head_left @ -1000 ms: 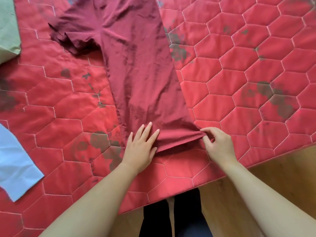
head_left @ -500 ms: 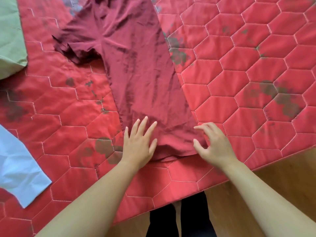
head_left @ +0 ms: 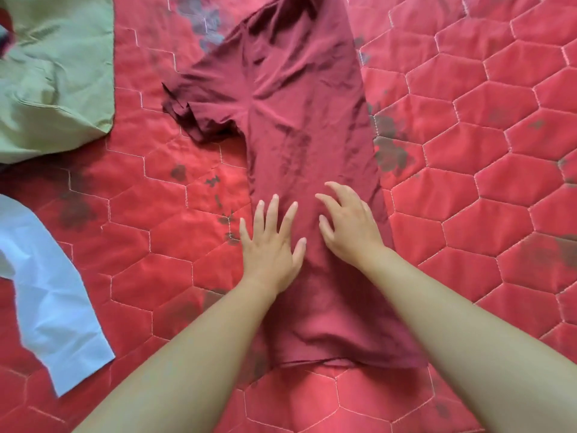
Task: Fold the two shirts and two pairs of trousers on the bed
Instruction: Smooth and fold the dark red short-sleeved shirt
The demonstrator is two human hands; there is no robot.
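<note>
A dark red shirt [head_left: 299, 126] lies lengthwise down the middle of the bed, folded into a long narrow strip, with one short sleeve sticking out to the left. My left hand [head_left: 270, 245] presses flat on the shirt's lower left part, fingers spread and straight. My right hand [head_left: 348, 226] rests on the shirt just to the right of it, fingers loosely bent, holding nothing. The shirt's hem lies below my wrists, between my forearms.
The bed is covered by a red quilt [head_left: 487, 182] with hexagon stitching and dark blotches. A green garment [head_left: 56, 79] lies at the top left. A pale blue garment [head_left: 46, 301] lies at the left edge.
My right hand has let go of the shirt's hem corner. Both hands have moved up the shirt from the hem to its middle, and the view has shifted forward over the bed.
</note>
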